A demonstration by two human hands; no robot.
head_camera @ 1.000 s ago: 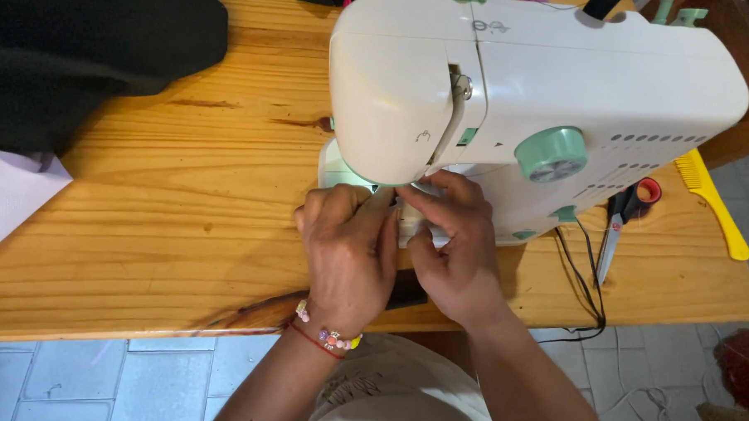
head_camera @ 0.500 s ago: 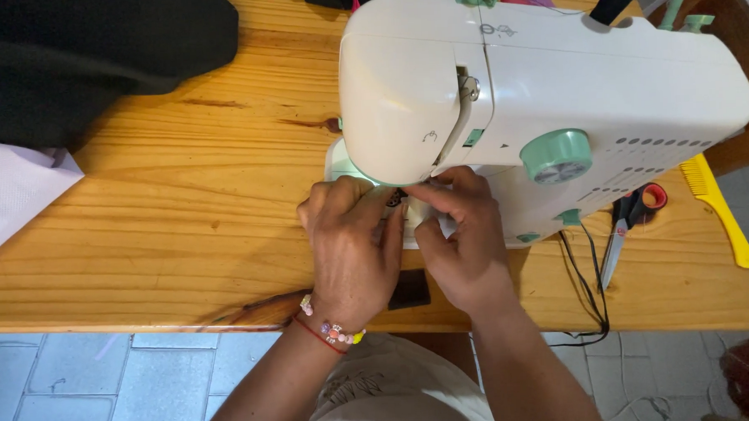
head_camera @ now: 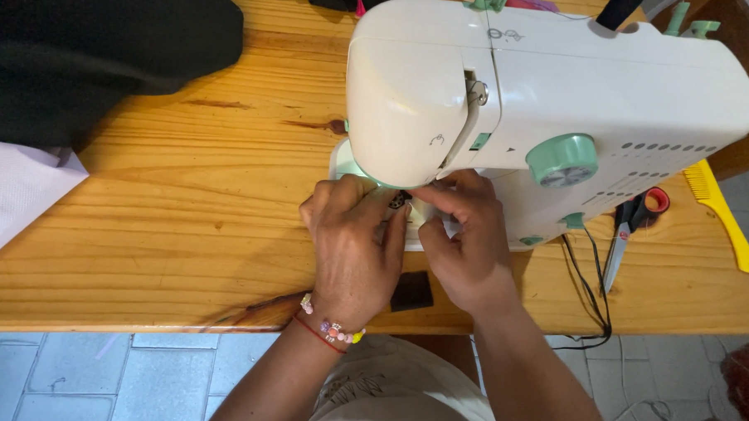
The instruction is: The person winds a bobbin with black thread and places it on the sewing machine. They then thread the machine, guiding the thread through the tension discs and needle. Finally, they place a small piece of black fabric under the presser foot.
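Note:
A white sewing machine [head_camera: 553,88] with mint-green knobs stands on the wooden table [head_camera: 184,234]. Both hands work under its head, at the needle area. My left hand [head_camera: 355,253], with a beaded bracelet on its wrist, has its fingers curled on the machine bed. My right hand [head_camera: 467,240] pinches from the other side. Between the fingertips sit a small pale piece [head_camera: 429,218] and a tiny dark bit [head_camera: 399,200]. The needle itself is hidden by the machine head and my fingers.
A small dark square [head_camera: 412,290] lies near the table's front edge. Scissors with a red handle [head_camera: 632,226] and a yellow comb [head_camera: 723,219] lie right of the machine, by a black cable [head_camera: 589,290]. Black cloth [head_camera: 87,54] and a white sheet [head_camera: 13,194] are at the left.
Both hands stay at the needle area, with only small shifts of the fingertips. The view has drifted slightly.

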